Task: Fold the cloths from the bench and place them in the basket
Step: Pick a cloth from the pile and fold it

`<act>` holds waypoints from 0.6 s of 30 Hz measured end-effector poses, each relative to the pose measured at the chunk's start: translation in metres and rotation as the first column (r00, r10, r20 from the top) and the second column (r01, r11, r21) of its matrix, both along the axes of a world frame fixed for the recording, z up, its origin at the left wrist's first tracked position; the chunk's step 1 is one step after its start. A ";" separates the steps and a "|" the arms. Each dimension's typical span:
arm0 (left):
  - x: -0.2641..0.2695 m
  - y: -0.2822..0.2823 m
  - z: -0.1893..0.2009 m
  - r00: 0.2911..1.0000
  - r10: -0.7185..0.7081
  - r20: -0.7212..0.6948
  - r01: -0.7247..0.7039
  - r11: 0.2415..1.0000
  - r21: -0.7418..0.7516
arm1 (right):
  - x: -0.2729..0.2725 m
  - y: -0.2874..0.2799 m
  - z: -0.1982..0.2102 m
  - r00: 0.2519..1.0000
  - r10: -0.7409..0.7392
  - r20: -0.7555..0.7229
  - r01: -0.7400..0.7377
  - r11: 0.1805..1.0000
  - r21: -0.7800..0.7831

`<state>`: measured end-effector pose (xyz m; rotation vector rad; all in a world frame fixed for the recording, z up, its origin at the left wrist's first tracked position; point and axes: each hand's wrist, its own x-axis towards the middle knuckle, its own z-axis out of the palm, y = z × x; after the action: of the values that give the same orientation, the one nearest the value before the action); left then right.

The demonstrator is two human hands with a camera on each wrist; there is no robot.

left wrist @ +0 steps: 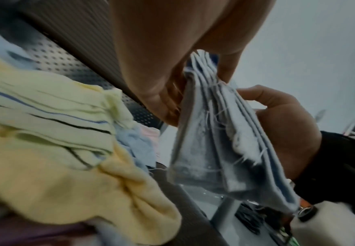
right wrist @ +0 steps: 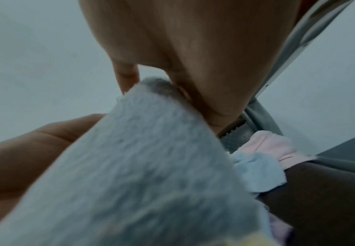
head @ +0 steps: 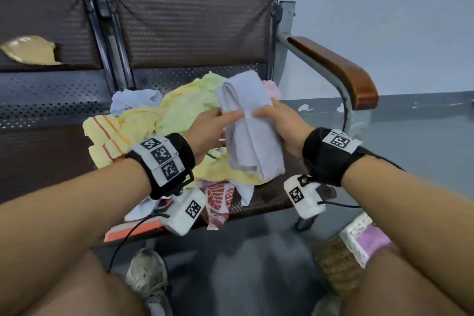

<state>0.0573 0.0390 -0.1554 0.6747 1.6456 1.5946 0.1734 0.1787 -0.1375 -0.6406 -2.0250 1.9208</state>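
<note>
A folded grey-blue cloth (head: 250, 123) is held upright in the air above the bench seat, between both hands. My left hand (head: 218, 123) grips its left side, thumb on top. My right hand (head: 278, 123) grips its right side, fingers curled round the edge. From the left wrist the grey-blue cloth (left wrist: 214, 149) shows several stacked layers with frayed threads, pinched by my left hand (left wrist: 172, 93), with my right hand (left wrist: 277, 119) on the other side. In the right wrist view the grey-blue cloth (right wrist: 140, 174) fills the middle. A wicker basket (head: 336, 261) stands on the floor at lower right, partly hidden by my right arm.
A pile of unfolded cloths (head: 159, 120), yellow, pale green, blue, pink and a red patterned one (head: 218, 200), covers the bench seat (head: 266, 200). A wooden armrest (head: 341, 67) rises on the right. The basket holds a purple cloth (head: 372, 241) with white lace. A shoe (head: 148, 272) is on the floor.
</note>
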 end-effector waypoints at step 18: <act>0.286 0.261 -0.120 0.585 -0.684 -0.437 0.465 0.724 -0.509 | 0.339 0.139 -0.129 0.730 -0.490 0.477 0.649 0.715 -0.259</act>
<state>0.3434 0.3005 -0.2756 1.4694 1.7877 0.5842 0.5127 0.3177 -0.2669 -1.6515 -1.2969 1.8995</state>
